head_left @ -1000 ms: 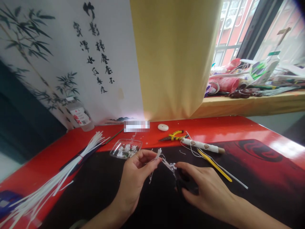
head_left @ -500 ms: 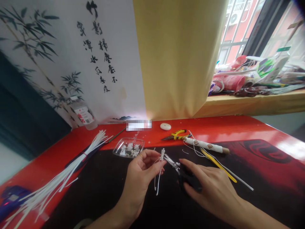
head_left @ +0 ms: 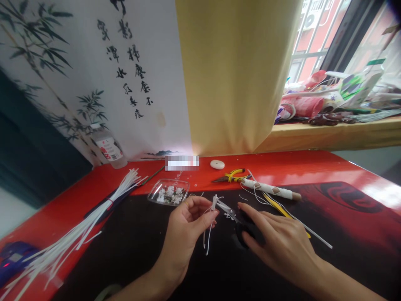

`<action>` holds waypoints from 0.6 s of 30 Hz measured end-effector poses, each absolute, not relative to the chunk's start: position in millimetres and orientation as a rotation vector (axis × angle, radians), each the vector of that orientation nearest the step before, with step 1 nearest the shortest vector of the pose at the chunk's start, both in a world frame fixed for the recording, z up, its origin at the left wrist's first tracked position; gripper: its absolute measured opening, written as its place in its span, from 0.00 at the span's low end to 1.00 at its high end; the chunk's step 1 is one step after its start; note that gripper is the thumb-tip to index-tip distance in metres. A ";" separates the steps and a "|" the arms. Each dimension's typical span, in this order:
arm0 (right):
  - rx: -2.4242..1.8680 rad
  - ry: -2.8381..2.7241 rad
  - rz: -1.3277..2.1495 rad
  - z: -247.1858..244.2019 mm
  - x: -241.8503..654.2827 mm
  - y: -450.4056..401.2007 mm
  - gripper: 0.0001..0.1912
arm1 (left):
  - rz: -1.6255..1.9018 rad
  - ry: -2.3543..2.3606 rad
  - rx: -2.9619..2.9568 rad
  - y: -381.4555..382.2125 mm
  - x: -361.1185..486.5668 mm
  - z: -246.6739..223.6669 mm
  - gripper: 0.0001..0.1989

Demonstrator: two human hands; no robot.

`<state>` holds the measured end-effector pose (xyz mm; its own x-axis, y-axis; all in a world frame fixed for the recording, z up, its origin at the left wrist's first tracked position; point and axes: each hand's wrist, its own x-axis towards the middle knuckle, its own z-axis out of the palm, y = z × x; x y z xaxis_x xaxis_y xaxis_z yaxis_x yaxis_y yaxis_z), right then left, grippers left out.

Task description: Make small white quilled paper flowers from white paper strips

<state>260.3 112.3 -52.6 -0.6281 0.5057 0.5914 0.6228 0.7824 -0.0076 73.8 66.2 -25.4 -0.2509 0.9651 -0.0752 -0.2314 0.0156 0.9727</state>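
Between the thumb and fingers of my left hand (head_left: 188,228) is a small knotted piece of white cord (head_left: 214,203), its loose ends hanging below. My right hand (head_left: 278,234) grips black-handled scissors (head_left: 231,212), with fingers in the handles. The blades point left and their tips reach the top of the cord piece. Whether the blades touch the cord is too small to tell. Just beneath the blades lies a small white looped bit on the black mat (head_left: 150,259).
A clear dish (head_left: 169,193) of small white flowers sits behind my left hand. Farther right are yellow-handled pliers (head_left: 233,175), a cord-wrapped stick (head_left: 271,189) and a yellow tool (head_left: 278,205). At left lie a bundle of white cords (head_left: 103,209) and a blue device (head_left: 17,259); a bottle (head_left: 108,146) stands behind.
The scissor blades have closed somewhat and shifted slightly at the cord's top, where thin ends now stick out. My left hand keeps its hold almost in place. The view has tilted slightly.
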 end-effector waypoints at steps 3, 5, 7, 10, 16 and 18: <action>-0.802 -2.378 -0.321 -52.2 261.0 113.6 0.18 | 1.469 1.255 0.873 66.3 73.8 -24.8 0.09; -0.797 -2.381 -0.327 -52.8 261.3 114.4 0.18 | 1.484 1.262 0.876 66.8 74.1 -23.9 0.08; -0.798 -2.386 -0.324 -53.5 261.5 114.9 0.18 | 1.491 1.265 0.883 66.8 74.3 -23.0 0.08; -0.795 -2.373 -0.344 -53.5 261.6 115.0 0.18 | 1.485 1.267 0.898 65.8 74.2 -22.4 0.08; -0.758 -2.356 -0.412 -50.9 261.8 114.9 0.19 | 1.473 1.268 0.902 65.9 74.2 -23.8 0.08; -0.744 -2.348 -0.451 -50.7 262.1 115.0 0.19 | 1.465 1.267 0.905 66.2 74.3 -24.4 0.07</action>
